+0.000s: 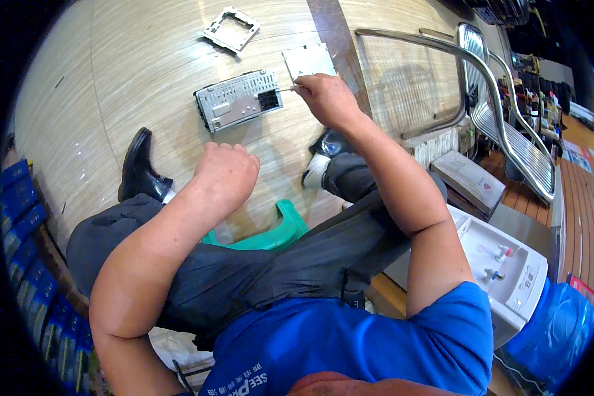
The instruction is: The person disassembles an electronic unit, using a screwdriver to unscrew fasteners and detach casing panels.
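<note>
A silver car stereo unit (239, 100) lies on the tiled floor in front of me, its slotted metal casing facing up and a black socket at its right end. My right hand (328, 100) is just right of that end, with thumb and fingers pinched on a thin metal rod (290, 88) that points left towards the casing. Whether the rod touches it, I cannot tell. Nearer to me, my left hand (226, 170) is closed in a fist below the stereo; what it holds, if anything, is hidden. A flat metal cover plate (309, 59) lies beyond my right hand.
A metal bracket frame (233, 30) lies at the far side. Beneath me is a green plastic stool (270, 236). To the right stand a chrome-armed bench (501, 112) and a white water dispenser (492, 264). Blue boxes (26, 244) line the left edge.
</note>
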The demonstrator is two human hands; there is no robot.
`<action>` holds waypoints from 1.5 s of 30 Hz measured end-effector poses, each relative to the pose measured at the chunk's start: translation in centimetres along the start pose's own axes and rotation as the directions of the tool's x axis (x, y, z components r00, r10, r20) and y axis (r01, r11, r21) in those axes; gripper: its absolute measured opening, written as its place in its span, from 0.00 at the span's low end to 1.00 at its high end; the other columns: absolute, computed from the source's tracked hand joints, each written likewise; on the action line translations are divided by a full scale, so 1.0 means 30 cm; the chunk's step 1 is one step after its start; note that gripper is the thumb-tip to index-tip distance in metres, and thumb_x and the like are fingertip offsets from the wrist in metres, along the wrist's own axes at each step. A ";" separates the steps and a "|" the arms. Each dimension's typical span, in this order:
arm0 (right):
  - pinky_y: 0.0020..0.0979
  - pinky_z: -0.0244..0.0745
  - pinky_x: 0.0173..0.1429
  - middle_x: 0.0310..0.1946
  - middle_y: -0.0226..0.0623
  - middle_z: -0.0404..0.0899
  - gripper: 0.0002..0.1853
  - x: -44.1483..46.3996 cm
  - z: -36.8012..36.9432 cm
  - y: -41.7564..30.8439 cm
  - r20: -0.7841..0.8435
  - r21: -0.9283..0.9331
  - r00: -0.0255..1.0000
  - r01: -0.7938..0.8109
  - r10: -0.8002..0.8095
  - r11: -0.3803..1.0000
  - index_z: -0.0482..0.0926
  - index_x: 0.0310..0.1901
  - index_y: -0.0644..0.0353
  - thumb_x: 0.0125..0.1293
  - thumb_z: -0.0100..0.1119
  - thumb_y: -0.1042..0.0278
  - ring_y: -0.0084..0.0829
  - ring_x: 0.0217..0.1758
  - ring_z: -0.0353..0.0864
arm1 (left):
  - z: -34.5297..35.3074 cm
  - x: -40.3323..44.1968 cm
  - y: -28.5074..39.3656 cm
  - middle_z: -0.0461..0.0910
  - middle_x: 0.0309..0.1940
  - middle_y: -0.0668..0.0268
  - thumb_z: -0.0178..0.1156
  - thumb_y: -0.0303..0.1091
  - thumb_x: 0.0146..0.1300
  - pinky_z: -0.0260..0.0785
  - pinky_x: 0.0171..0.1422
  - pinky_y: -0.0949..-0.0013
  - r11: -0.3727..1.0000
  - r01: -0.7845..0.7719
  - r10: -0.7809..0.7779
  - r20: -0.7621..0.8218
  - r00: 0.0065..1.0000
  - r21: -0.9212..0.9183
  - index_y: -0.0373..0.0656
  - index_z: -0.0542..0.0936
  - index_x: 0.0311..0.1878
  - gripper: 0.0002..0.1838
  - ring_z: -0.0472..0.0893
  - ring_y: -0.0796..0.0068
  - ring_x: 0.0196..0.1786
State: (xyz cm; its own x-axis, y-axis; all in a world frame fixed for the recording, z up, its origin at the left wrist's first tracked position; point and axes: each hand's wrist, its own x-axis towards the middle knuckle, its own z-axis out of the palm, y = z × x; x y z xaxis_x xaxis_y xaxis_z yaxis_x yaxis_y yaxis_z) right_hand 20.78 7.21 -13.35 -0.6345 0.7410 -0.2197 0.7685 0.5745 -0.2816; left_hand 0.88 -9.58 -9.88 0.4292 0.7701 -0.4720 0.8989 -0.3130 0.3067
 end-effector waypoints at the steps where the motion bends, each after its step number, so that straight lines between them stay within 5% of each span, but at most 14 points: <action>1: 0.47 0.78 0.50 0.37 0.49 0.84 0.13 -0.003 0.004 0.003 -0.046 0.059 0.999 0.030 -0.028 0.998 0.87 0.46 0.57 0.72 0.59 0.58 0.52 0.44 0.84 | 0.002 0.000 -0.001 0.83 0.40 0.56 0.56 0.33 0.66 0.76 0.50 0.53 1.000 0.001 -0.001 0.000 1.000 -0.001 0.42 0.81 0.44 0.09 0.84 0.55 0.46; 11: 0.47 0.78 0.52 0.42 0.50 0.84 0.13 -0.002 0.008 0.006 -0.035 0.063 0.997 0.075 -0.073 0.995 0.85 0.52 0.56 0.72 0.57 0.63 0.54 0.47 0.83 | 0.002 -0.001 0.001 0.84 0.41 0.56 0.58 0.34 0.65 0.76 0.50 0.53 1.000 0.000 0.000 0.007 1.000 0.004 0.42 0.82 0.44 0.09 0.85 0.55 0.46; 16: 0.47 0.77 0.52 0.41 0.50 0.85 0.14 0.006 -0.024 -0.015 0.083 -0.039 0.995 -0.043 0.046 0.998 0.85 0.50 0.58 0.71 0.58 0.61 0.54 0.46 0.83 | -0.002 -0.001 0.004 0.84 0.42 0.56 0.57 0.33 0.65 0.76 0.52 0.53 1.000 0.002 -0.001 0.033 0.999 -0.002 0.42 0.82 0.44 0.09 0.85 0.55 0.47; 29: 0.48 0.77 0.52 0.42 0.51 0.84 0.14 -0.004 -0.004 -0.004 -0.027 0.071 0.998 0.060 -0.058 0.996 0.84 0.53 0.59 0.73 0.56 0.63 0.54 0.47 0.83 | 0.005 0.000 0.003 0.84 0.42 0.57 0.57 0.33 0.65 0.76 0.52 0.53 1.000 -0.001 0.001 0.029 1.000 0.013 0.43 0.82 0.45 0.10 0.85 0.57 0.48; 35: 0.51 0.78 0.51 0.36 0.52 0.84 0.15 0.001 -0.028 -0.017 0.045 0.035 0.998 -0.041 0.040 0.999 0.84 0.40 0.61 0.72 0.56 0.57 0.54 0.44 0.83 | 0.006 0.004 0.004 0.84 0.42 0.58 0.58 0.34 0.65 0.75 0.52 0.53 1.000 -0.005 0.005 0.040 0.999 0.014 0.43 0.82 0.46 0.10 0.85 0.57 0.48; 45: 0.46 0.78 0.51 0.42 0.48 0.85 0.13 -0.008 -0.012 -0.008 -0.008 0.091 0.998 0.065 -0.064 0.994 0.85 0.52 0.59 0.72 0.57 0.64 0.52 0.47 0.84 | 0.012 0.001 0.003 0.83 0.41 0.58 0.60 0.37 0.65 0.75 0.52 0.53 1.000 0.002 -0.002 0.017 1.000 0.021 0.43 0.82 0.45 0.10 0.84 0.58 0.47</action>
State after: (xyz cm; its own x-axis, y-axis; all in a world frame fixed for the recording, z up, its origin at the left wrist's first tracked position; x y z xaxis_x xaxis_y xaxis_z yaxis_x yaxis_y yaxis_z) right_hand 20.79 7.02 -12.89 -0.6819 0.7054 -0.1936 0.7152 0.5875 -0.3787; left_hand 1.02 -9.78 -10.17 0.4285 0.7613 -0.4867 0.9014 -0.3229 0.2885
